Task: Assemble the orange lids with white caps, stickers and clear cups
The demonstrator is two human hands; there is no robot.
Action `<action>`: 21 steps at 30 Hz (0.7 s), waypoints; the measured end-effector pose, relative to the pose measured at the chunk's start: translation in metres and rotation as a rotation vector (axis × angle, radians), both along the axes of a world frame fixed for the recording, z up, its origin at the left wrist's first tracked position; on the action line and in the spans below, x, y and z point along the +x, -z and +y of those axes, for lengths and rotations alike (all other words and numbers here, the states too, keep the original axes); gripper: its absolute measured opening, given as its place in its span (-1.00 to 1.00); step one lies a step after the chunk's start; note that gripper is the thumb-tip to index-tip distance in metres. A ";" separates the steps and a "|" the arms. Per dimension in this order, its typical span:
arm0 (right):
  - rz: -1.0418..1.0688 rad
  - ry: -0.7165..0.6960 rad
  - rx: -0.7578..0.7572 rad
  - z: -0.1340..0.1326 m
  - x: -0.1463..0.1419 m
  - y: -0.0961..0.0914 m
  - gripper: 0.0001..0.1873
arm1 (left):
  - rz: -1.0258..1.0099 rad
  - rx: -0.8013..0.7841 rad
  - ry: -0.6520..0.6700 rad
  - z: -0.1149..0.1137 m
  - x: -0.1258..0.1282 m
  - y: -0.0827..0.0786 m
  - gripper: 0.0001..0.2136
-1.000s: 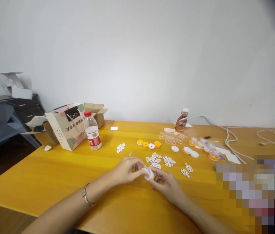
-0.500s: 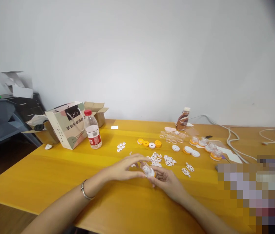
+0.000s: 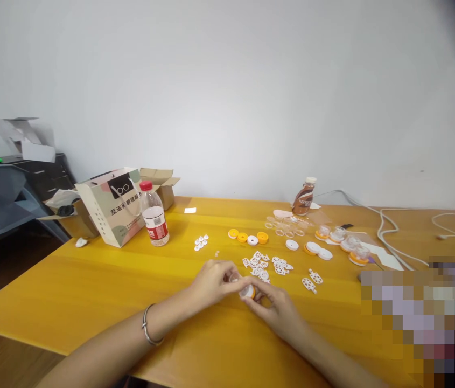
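Between my hands, above the front middle of the table, is a small round assembly (image 3: 248, 291) with an orange rim, a white disc and a clear cover. My right hand (image 3: 278, 307) grips its orange-rimmed base between thumb and fingers. On the clear cover my left hand (image 3: 215, 283) is closed, its thumb and fingers wrapped round it; the fingers hide most of the cover. Just beyond lie white lattice-like plastic pieces (image 3: 257, 264), with more white pieces (image 3: 281, 264) beside them. Tiny clear bits (image 3: 217, 253) rest near my left fingers.
Farther back are orange and white rings (image 3: 242, 237), small white discs with pegs (image 3: 201, 242), clear rings (image 3: 289, 234) and finished-looking orange-and-clear units (image 3: 349, 243). A water bottle (image 3: 156, 223) and paper bag (image 3: 116, 215) stand left, a brown bottle (image 3: 303, 198) and cables (image 3: 383, 231) right.
My left hand has closed from a loose, spread pose onto the clear cover. My right fingers have shifted round the base, and the assembly is more covered now.
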State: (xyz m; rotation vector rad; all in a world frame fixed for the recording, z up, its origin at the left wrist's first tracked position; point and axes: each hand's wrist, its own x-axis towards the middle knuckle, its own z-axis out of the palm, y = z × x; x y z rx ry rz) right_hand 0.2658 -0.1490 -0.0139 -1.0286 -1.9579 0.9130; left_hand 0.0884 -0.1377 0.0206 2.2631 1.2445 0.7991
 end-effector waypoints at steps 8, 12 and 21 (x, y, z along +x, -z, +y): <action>0.184 -0.125 -0.319 0.007 0.003 -0.003 -0.63 | -0.112 -0.008 0.110 -0.002 -0.001 -0.009 -0.70; 0.221 -0.133 -0.342 0.010 0.005 -0.001 -0.60 | -0.106 0.042 0.168 -0.003 -0.004 -0.011 -0.75; 0.110 -0.066 -0.229 0.007 0.003 0.004 -0.60 | -0.027 0.064 0.241 -0.002 -0.006 -0.011 -0.78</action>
